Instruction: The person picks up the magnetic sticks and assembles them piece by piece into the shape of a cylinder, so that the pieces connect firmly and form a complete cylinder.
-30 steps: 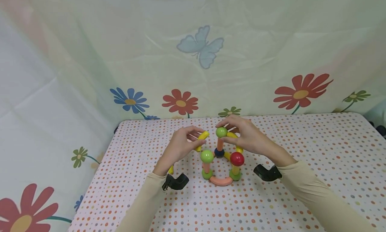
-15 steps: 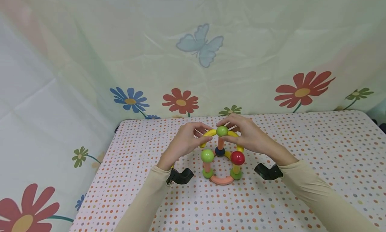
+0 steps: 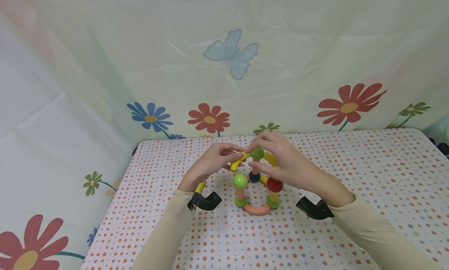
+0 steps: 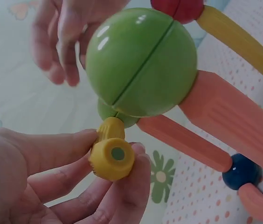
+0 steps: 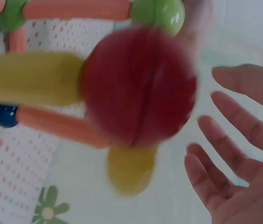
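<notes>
My left hand (image 3: 212, 160) pinches a yellow curved rod (image 3: 236, 164) between thumb and fingers. In the left wrist view the rod's near end (image 4: 112, 157) faces the camera, and its far end meets the rear green ball (image 3: 257, 153). My right hand (image 3: 289, 162) is beside that ball, fingers spread and apart from the pieces in the right wrist view. The ball tops an upright pink rod over a dark blue ball (image 3: 254, 176). Nearer me, a green ball (image 3: 240, 181) and a red ball (image 3: 275, 184) cap two more uprights. A second yellow curved rod (image 3: 270, 158) runs from the rear ball toward the red one.
A pink curved rod (image 3: 257, 210) joins the green base balls at the front. Another yellow curved piece (image 3: 200, 187) lies on the dotted table (image 3: 252, 242) by my left wrist. A flowered curtain (image 3: 294, 67) hangs behind the table.
My left hand has brought the yellow curved rod rightward to the rear green ball. My right hand, which held that ball, has let go and loosened its fingers.
</notes>
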A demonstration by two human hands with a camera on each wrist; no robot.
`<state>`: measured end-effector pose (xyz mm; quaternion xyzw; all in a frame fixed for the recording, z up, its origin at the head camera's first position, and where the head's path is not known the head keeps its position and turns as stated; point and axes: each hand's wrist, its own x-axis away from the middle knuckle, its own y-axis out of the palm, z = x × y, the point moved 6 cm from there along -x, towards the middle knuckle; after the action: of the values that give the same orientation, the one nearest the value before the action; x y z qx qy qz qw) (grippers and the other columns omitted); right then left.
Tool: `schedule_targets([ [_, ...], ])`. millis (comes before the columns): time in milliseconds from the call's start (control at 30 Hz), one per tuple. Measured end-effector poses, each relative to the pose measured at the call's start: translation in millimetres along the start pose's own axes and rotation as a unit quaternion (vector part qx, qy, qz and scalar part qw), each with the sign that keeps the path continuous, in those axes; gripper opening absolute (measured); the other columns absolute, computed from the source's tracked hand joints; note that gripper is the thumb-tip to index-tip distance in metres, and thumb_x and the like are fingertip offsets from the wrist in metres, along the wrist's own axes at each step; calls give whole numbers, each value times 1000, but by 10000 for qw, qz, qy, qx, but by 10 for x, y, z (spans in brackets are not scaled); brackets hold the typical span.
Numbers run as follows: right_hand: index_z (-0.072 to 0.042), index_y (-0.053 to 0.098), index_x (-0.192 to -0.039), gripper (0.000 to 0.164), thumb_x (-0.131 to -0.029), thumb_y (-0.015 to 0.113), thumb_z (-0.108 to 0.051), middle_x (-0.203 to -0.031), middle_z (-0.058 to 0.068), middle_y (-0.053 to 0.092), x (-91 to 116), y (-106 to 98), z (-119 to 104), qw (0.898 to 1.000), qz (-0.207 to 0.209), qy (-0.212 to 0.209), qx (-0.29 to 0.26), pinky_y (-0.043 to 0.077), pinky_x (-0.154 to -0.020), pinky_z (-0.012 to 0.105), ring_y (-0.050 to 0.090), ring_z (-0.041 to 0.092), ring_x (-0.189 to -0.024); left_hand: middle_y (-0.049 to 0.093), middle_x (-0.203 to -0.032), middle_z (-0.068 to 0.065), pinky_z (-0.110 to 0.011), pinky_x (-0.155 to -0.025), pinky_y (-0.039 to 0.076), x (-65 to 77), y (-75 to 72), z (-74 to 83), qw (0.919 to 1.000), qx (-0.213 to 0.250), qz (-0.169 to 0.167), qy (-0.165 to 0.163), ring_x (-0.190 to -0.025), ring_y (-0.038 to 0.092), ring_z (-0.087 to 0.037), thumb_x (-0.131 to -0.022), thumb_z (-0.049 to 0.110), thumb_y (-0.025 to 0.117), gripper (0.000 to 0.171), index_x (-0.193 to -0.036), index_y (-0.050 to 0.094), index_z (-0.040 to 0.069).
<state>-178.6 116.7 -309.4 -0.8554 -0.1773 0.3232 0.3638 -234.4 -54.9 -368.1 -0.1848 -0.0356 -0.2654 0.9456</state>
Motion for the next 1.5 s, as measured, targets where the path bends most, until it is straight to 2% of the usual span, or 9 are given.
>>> schedule_targets([
  [167,-12,72,-112,29,-88,86,-11,-115,-1,63,11,214,-246,9956,-795,-480,89,56,-86,39,61,17,-102,77,-115,-13,-37,-85,59,-9,-19,-10,9997,219,-9,-74,-93,71,-18,-105,15,64,30,-131,70,2],
  [300,-9,72,-109,27,-87,86,-7,-113,0,63,18,356,-283,9923,-1060,-635,68,58,-83,29,63,12,-97,77,-116,-13,-38,-85,61,-12,-26,-1,9995,275,47,-129,-99,72,-19,-104,13,66,29,-130,71,2],
  [400,-5,73,-109,26,-86,85,-2,-110,2,64,8,402,-276,9921,-1059,-665,34,58,-80,24,64,10,-91,77,-117,-13,-37,-84,61,-14,-28,9,9995,249,78,-152,-103,71,-20,-104,13,67,28,-130,71,3],
  [567,-2,74,-108,27,-84,84,5,-110,4,64,-14,414,-278,9934,-935,-657,71,57,-75,22,62,10,-86,77,-117,-14,-38,-85,61,-30,-26,18,9994,219,113,-230,-103,72,-21,-104,13,67,29,-130,71,2],
  [800,-3,75,-108,26,-85,82,8,-112,4,63,-26,422,-299,9943,-880,-585,155,56,-73,20,61,10,-85,77,-115,-14,-38,-84,62,-33,-19,35,9988,234,186,-388,-99,73,-20,-103,11,67,28,-129,72,2],
  [1033,-5,74,-106,29,-83,84,8,-113,5,62,-12,424,-303,9946,-684,-751,202,57,-72,22,62,12,-86,77,-111,-15,-34,-81,62,-44,-6,49,9987,256,206,-395,-93,71,-16,-103,10,67,27,-128,71,1],
  [1167,-8,73,-108,26,-87,82,4,-114,3,63,-2,348,-290,9961,-559,-681,83,56,-72,25,60,10,-84,76,-114,-14,-34,-82,61,-38,-6,42,9987,255,174,-407,-96,70,-18,-104,13,66,28,-129,71,1],
  [1300,-10,73,-110,17,-94,77,-4,-113,-1,64,14,136,-208,9989,-337,-246,-207,56,-73,29,62,9,-86,74,-119,-14,-35,-82,62,-25,-6,38,9990,285,150,-298,-101,70,-21,-106,19,63,32,-131,68,0],
  [1500,-10,73,-110,18,-94,77,-3,-108,-2,66,126,-239,26,9989,393,193,-185,59,-78,34,67,12,-92,70,-119,-16,-45,-88,61,64,-46,-54,9983,165,555,47,-103,71,-32,-109,20,58,33,-133,65,-2],
])
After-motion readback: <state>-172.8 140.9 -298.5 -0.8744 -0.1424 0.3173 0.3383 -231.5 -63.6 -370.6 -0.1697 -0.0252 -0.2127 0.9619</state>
